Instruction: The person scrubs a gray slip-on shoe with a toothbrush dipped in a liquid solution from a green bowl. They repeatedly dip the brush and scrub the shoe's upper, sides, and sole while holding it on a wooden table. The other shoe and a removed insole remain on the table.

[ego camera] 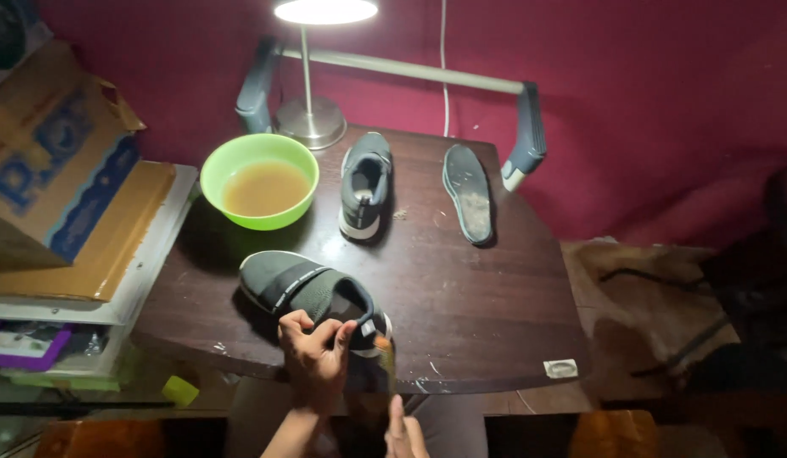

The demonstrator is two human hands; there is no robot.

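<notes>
Left hand [315, 352] seemingly around shoe [313, 297]

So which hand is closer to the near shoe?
Left. The left hand grips the heel of the near shoe; the right hand is lower, off the table edge, holding a brush.

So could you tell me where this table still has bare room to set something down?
Free: the right side of the table, below the insole. Crowded: the back, with bowl, lamp and far shoe; and the front left, with near shoe and both hands.
</notes>
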